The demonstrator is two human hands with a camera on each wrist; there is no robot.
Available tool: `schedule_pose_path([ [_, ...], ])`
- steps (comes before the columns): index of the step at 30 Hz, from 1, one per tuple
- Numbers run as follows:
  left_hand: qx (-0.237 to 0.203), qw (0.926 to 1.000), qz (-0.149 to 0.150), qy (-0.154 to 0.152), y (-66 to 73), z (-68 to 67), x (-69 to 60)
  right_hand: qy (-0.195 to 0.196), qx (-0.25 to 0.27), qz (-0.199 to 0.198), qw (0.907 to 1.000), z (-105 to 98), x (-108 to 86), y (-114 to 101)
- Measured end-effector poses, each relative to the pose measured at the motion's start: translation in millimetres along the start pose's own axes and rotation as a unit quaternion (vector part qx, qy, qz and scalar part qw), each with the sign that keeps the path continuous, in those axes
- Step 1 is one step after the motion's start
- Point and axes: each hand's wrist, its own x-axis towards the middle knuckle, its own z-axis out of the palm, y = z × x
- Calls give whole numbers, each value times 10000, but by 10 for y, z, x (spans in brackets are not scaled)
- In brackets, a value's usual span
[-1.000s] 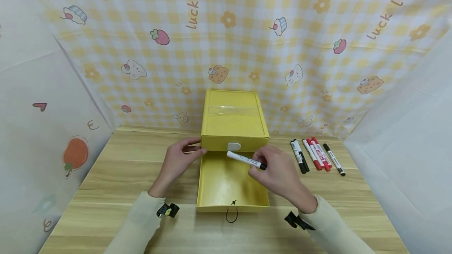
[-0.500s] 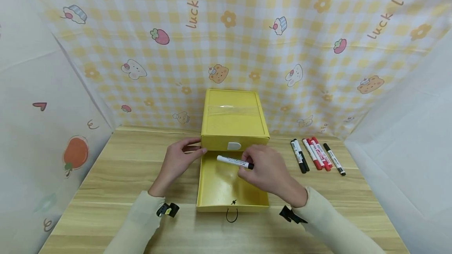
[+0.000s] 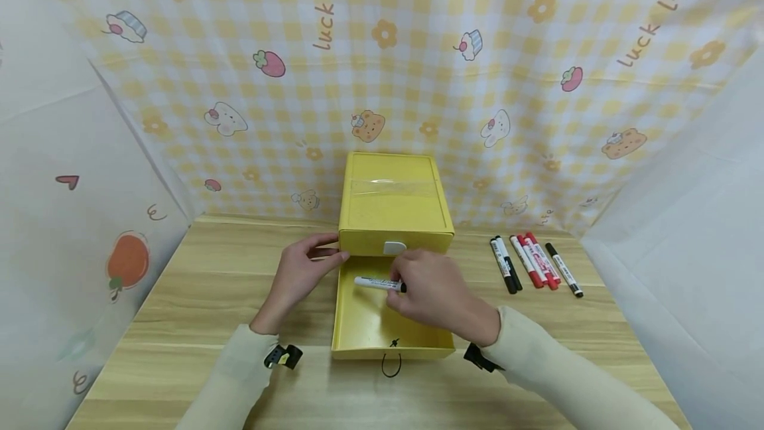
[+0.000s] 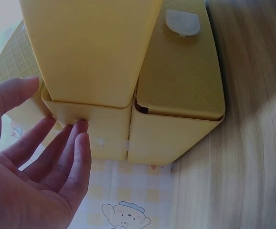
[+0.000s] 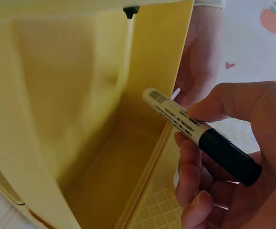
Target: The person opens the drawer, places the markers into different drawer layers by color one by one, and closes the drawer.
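My right hand [image 3: 434, 289] pinches a white marker with a black cap [image 3: 376, 283] between thumb and fingers. The marker is held over the pulled-out yellow drawer [image 3: 361, 317], lying nearly level, its white end pointing left. In the right wrist view the marker [image 5: 176, 114] appears near the drawer's side wall, with the drawer's visible inside bare. My left hand [image 3: 301, 274] touches the left side of the yellow drawer box [image 3: 396, 194]. In the left wrist view its fairly straight fingers rest on the box side [image 4: 104, 129], with the thumb at the front edge.
Several black and white markers [image 3: 506, 264] and red and white markers [image 3: 535, 261] lie on the wooden table to the right, with one black and white marker [image 3: 564, 269] farther right. A patterned curtain [image 3: 418, 85] hangs behind the box. A thin loop [image 3: 391, 365] hangs at the drawer's front.
My right hand has moved left and slightly down with the marker, from the drawer's right side to over its middle. My left hand has stayed in place.
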Motion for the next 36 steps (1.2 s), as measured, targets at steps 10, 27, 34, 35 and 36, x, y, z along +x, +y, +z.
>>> schedule_pose_path([
  [10,-53,10000,-19,8,3,7,-2,-692,-142,-13,9975,81,64,-62],
  [27,-15,10000,-19,40,-4,9,-7,-2063,-705,173,9758,88,208,-193],
  [34,-13,10000,14,60,-10,18,4,-2379,-670,35,9690,115,223,-226],
  [35,-13,10000,17,61,-10,19,4,-2397,-659,25,9686,118,225,-233],
  [36,-16,10000,17,65,-10,20,4,-2413,-653,16,9682,124,226,-238],
])
